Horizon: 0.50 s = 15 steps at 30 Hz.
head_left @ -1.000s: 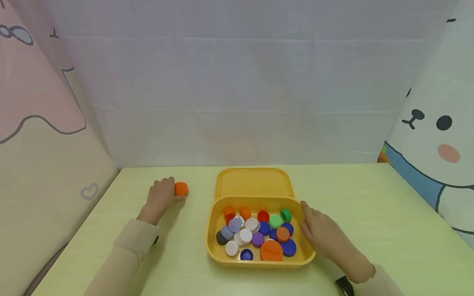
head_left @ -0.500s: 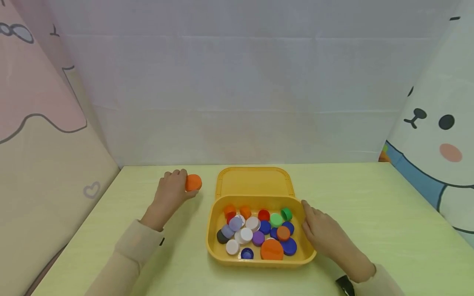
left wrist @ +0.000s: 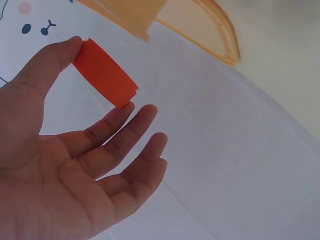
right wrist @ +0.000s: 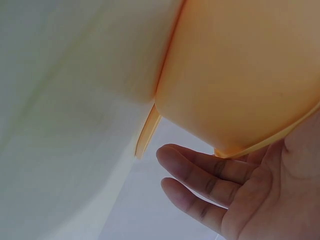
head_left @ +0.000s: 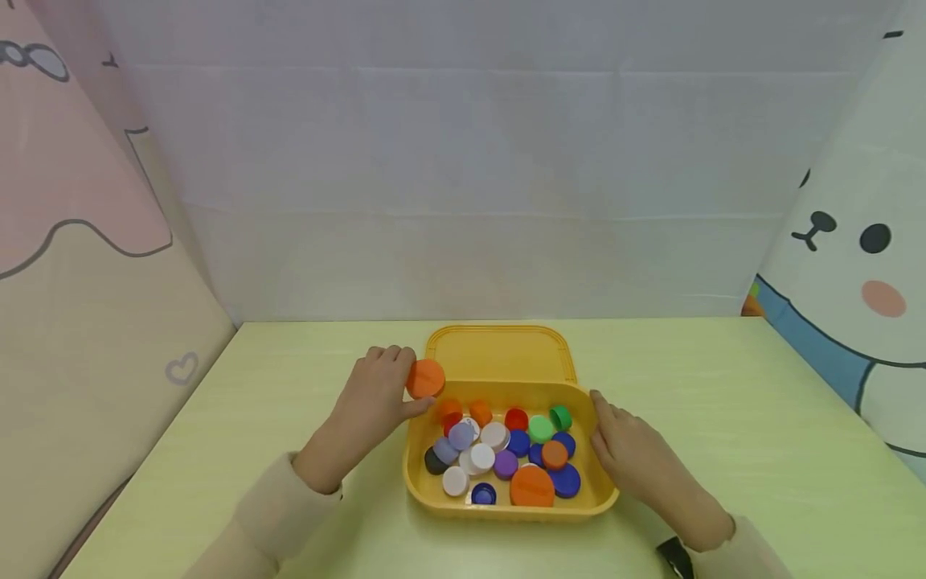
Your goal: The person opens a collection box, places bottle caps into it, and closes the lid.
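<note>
My left hand (head_left: pixel 372 398) pinches an orange bottle cap (head_left: pixel 425 379) between thumb and fingertips. The cap is over the left back corner of a yellow box (head_left: pixel 506 515). In the left wrist view, the cap (left wrist: pixel 105 73) is seen edge-on, and the other fingers are loosely bent. My right hand (head_left: pixel 644 462) holds the box's right rim, its thumb over the edge and the fingers outside. In the right wrist view, the fingers of the right hand (right wrist: pixel 225 185) lie beside the box's outer wall (right wrist: pixel 235 65); the thumb is hidden there.
Several bottle caps in orange, white, purple, green and blue lie in the box, including a large orange cap (head_left: pixel 531 486) at the front. The open yellow lid (head_left: pixel 499 354) lies flat behind it. A pale table (head_left: pixel 723 418) extends around, with white cloth (head_left: pixel 463 185) behind.
My left hand has lifted the orange cap from the left side of the table and carried it right, to the box's left back corner. My right hand stays at the box.
</note>
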Available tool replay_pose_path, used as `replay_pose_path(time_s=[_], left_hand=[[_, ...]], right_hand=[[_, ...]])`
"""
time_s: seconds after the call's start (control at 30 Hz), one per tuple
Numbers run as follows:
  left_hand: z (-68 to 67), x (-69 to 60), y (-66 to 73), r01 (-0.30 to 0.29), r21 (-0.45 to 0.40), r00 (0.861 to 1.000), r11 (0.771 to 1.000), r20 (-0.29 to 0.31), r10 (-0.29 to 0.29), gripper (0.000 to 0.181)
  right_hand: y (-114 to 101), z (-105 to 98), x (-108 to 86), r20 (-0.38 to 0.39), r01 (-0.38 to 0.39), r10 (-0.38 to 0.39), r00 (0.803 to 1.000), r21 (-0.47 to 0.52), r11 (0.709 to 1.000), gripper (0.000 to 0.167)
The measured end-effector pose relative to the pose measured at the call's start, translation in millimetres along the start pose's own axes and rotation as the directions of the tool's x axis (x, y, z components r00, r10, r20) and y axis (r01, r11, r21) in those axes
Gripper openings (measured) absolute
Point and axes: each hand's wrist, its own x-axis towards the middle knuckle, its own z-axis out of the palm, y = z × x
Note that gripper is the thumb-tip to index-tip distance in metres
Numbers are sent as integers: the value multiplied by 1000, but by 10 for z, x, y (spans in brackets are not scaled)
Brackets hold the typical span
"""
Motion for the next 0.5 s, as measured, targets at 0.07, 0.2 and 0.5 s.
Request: replay_pose_path(time_s=[0.07, 0.2, 0.5], left_hand=[[0, -39, 92, -16, -5, 1000, 1000, 18, 16, 51], [21, -116, 252, -62, -13, 997, 998, 46, 63, 57], [142, -249, 425, -174, 22, 981, 984, 92, 171, 57]], right_hand=[[1, 0, 0, 0, -1, 1, 1000, 0, 1000, 45], [2, 2, 1, 1, 0, 0, 1000, 2, 1000, 45], [2, -2, 0, -16, 11, -12, 1000, -4, 1000, 45]])
